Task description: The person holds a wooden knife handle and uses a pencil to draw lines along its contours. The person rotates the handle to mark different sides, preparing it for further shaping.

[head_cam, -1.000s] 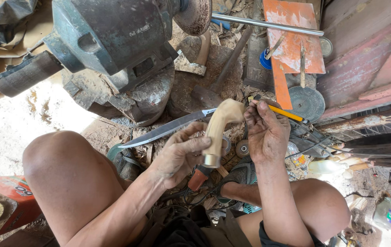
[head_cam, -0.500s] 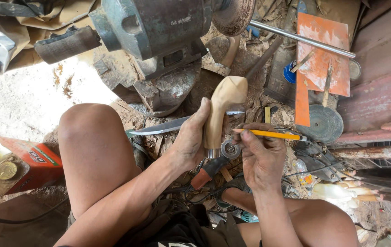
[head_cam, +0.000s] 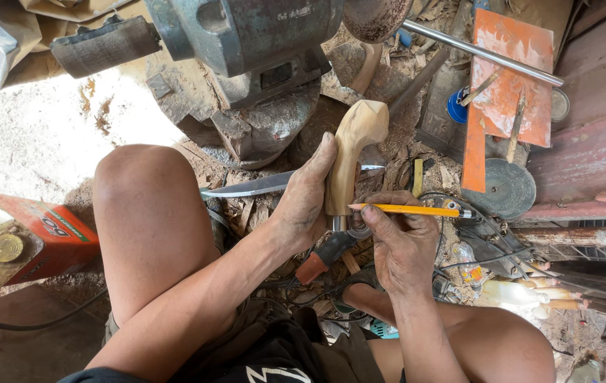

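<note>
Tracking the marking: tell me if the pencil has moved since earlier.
Yes. The pencil has dropped toward the person, from level with the knife blade to below it.

A rough woodworking workshop, worked at ground level. At twelve o'clock, a heavy grey bench-grinder motor [head_cam: 246, 35] with a dusty sanding disc [head_cam: 377, 18] on its shaft. Wood chips and shavings [head_cam: 395, 167] strewn across the dirt floor at centre. At two o'clock, a steel rod [head_cam: 480, 51] across an orange-painted board [head_cam: 512, 67]; at three, a round abrasive wheel [head_cam: 505, 188] and tangled cables [head_cam: 491, 245]. At nine o'clock, a red metal can [head_cam: 23, 237].
</note>
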The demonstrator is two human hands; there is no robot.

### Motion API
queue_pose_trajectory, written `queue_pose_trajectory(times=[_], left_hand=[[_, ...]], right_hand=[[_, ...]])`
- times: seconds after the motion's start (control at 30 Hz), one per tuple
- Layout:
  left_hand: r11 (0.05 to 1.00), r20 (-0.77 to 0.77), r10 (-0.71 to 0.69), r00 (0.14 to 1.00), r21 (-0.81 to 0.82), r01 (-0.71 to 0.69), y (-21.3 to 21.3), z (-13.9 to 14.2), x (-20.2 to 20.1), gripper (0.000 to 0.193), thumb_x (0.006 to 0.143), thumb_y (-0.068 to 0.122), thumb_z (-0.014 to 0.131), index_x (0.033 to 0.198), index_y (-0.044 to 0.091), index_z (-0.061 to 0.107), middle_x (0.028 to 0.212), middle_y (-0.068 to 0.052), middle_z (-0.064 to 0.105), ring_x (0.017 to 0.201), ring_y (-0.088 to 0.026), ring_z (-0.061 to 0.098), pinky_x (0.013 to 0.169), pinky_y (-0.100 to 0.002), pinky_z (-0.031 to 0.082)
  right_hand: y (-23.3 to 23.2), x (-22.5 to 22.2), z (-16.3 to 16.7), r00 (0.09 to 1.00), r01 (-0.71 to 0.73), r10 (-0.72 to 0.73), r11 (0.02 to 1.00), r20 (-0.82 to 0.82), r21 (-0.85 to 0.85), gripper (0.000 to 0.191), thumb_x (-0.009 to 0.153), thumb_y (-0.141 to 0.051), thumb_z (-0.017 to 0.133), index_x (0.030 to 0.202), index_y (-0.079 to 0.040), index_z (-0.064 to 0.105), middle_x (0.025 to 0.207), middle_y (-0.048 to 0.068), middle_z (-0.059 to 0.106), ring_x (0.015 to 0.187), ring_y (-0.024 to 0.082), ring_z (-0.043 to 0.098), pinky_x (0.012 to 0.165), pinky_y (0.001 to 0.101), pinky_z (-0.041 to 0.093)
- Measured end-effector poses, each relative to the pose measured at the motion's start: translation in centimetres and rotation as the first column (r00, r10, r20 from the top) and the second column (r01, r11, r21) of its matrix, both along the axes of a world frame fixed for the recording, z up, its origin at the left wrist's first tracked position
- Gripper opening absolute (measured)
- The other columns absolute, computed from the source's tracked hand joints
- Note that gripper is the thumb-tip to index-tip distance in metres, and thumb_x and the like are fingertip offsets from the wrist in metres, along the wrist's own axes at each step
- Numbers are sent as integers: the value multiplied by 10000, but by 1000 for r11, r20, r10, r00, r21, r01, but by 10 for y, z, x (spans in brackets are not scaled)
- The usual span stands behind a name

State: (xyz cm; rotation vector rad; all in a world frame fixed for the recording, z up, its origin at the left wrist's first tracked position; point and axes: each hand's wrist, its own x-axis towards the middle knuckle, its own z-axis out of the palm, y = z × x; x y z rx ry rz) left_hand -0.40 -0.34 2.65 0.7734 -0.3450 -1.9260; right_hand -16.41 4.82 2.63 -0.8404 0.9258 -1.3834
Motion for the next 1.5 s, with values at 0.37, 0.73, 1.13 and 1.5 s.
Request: queue_pose_trajectory(times=[0.37, 0.73, 1.13, 1.5], left_hand=[[989, -109, 33, 994, 144, -17, -4, -3, 2, 459, 1042, 441, 496, 1215, 35, 623, 937, -54, 633, 790, -125, 615, 695, -321, 573], [992, -83, 46, 995, 117, -36, -4, -2, 2, 464, 1042, 439, 515, 1221, 25, 623, 923, -60, 633, 766, -126, 630, 662, -289, 581], [996, -91, 57, 994, 68, -51, -4, -4, 1, 398, 1044, 408, 517, 1253, 82, 606, 923, -39, 626, 740, -93, 627, 626, -259, 575], [996, -78, 39, 996, 86, -32, 1, -4, 1, 425, 1040, 440, 528, 1187, 50, 613, 873, -42, 621, 717, -108, 633, 593, -278, 576]], right_hand=[[-2, -1, -3, 998, -35, 34, 999, 45, 20, 169, 916, 98, 718, 1079, 51, 705, 1025, 149, 734, 959, 209, 727, 887, 321, 611], [0, 0, -5, 999, -32, 31, 999, -16, -5, 177, 912, 104, 713, 1080, 50, 706, 1038, 141, 725, 976, 210, 728, 896, 304, 605], [-1, 1, -2, 993, -54, 46, 996, -109, -74, 164, 907, 110, 721, 1059, 50, 712, 1021, 120, 705, 961, 192, 716, 891, 311, 608], [1, 3, -5, 993, -24, 20, 999, -114, -29, 152, 911, 94, 733, 1055, 46, 721, 1003, 116, 705, 944, 194, 714, 878, 312, 603]])
